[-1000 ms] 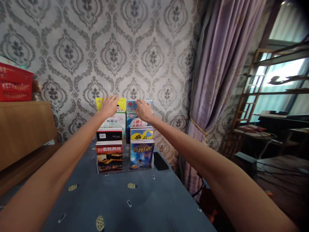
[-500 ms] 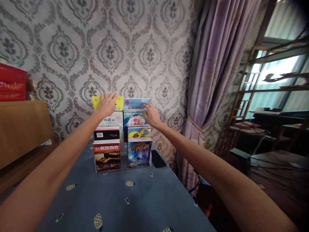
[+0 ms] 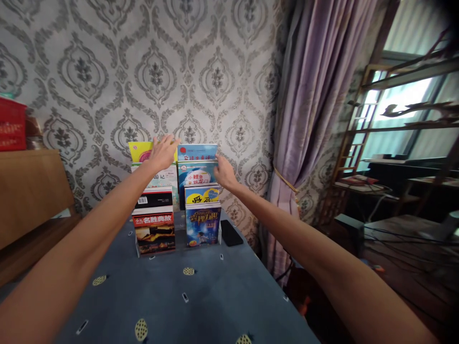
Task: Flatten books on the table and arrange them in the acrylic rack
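A tiered rack of books (image 3: 174, 200) stands at the far end of the blue table (image 3: 179, 296), two columns wide. My left hand (image 3: 163, 152) rests on the top edge of the yellow book (image 3: 140, 151) at the back left, fingers stretched out over it. My right hand (image 3: 224, 172) touches the right edge of the blue-and-white book (image 3: 196, 173) in the second row of the right column, fingers pressed against it. Above that one stands a blue book with a red circle (image 3: 197, 152).
A black phone (image 3: 231, 232) lies flat on the table right of the rack. A wooden cabinet (image 3: 32, 191) with a red basket (image 3: 12, 130) stands at left. Purple curtain (image 3: 315, 105) and shelving by the window are at right.
My right hand has dropped from the top of the back right book to the right edge of the book one row lower. The view has shifted slightly right.
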The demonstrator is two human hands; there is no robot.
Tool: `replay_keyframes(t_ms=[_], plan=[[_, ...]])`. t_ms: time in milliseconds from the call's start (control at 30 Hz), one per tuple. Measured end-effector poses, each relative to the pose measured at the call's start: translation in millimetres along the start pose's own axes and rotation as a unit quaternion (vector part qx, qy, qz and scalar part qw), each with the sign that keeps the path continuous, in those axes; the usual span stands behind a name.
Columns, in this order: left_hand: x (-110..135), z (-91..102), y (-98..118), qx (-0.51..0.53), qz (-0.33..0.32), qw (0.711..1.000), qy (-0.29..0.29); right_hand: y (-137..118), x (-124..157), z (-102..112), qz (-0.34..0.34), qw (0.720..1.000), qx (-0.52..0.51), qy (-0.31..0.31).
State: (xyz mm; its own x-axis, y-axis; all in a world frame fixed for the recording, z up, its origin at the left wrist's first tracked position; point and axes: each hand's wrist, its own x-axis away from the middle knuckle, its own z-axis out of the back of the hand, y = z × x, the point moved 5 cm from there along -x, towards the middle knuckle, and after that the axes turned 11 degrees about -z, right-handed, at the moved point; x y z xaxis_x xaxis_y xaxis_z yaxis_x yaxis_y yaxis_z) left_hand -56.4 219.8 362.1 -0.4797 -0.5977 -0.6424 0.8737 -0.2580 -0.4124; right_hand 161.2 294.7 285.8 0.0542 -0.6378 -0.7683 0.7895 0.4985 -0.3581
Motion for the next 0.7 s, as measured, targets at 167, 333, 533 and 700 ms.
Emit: replay_keyframes(t_ms=[167, 333, 533, 700], plan=[[-2.6, -3.7, 1.3, -0.001, -0.002, 1.0, -0.001, -16.4, -9.5, 7.6, 0.003, 1.0, 0.007, 0.02], [-3.6, -5.5, -0.9, -0.009, -0.008, 1.0, 0.011, -66.2, -19.4, 14.1, 0.069, 0.995, 0.074, 0.016], [-3.0, -10.0, -5.2, 0.005, -0.018, 1.0, 0.012, -101.5, -27.7, 6.3, 0.064, 0.991, 0.11, -0.03], [-3.1, -10.0, -5.8, 0.014, -0.016, 1.0, 0.009, -102.2, -23.8, 10.3, 0.058, 0.993, 0.096, -0.027]])
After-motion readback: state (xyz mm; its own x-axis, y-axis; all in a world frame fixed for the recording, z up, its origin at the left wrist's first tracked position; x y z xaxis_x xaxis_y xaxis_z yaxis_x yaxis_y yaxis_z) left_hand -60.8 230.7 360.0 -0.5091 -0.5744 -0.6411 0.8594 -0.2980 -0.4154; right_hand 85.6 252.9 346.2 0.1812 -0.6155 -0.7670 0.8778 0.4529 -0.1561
